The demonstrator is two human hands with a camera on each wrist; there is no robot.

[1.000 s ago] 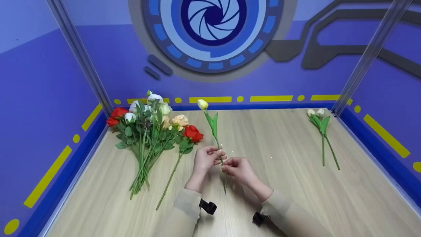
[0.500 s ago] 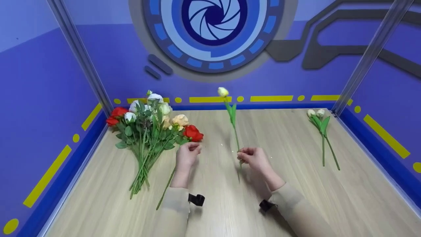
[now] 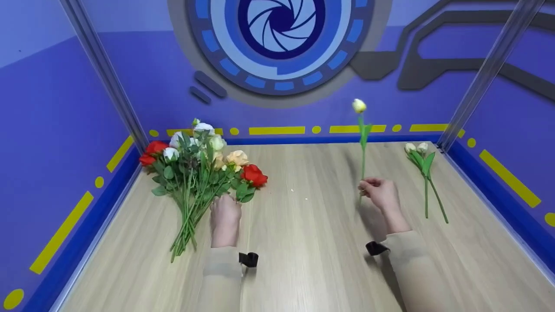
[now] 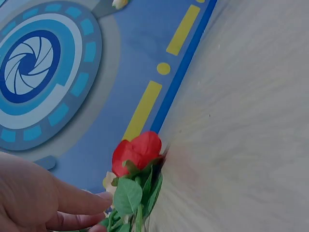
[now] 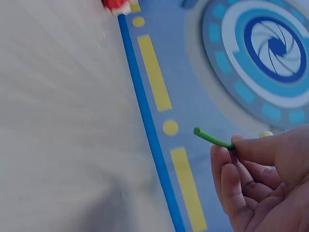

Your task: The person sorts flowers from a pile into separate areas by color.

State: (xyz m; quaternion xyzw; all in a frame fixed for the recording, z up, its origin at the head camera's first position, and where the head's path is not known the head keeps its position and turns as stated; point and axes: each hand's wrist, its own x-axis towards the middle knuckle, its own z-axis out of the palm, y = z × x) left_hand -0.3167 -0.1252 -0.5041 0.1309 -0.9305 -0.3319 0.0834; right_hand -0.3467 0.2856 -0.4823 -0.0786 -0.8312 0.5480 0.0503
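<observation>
In the head view my right hand (image 3: 381, 195) pinches the lower stem of a single pale yellow tulip (image 3: 359, 106), which stands upright above the table. The right wrist view shows the green stem's cut end (image 5: 207, 137) poking out between thumb and finger. My left hand (image 3: 225, 216) is over the stem of a red rose (image 3: 254, 175) lying at the right side of a flower bunch. In the left wrist view the fingers (image 4: 82, 199) reach beside the rose's green leaves (image 4: 128, 195), extended rather than curled. Hand and sleeve hide the rose's stem in the head view.
A bunch of red, white and peach flowers (image 3: 190, 173) lies on the left of the wooden table (image 3: 299, 242). Two white tulips (image 3: 419, 162) with crossed stems lie at the right. Purple panels (image 3: 277, 117) enclose the back and sides.
Both hands were on the tulip stem; the left let go and moved left to the red rose. My right hand carried the tulip to the right and away from me.
</observation>
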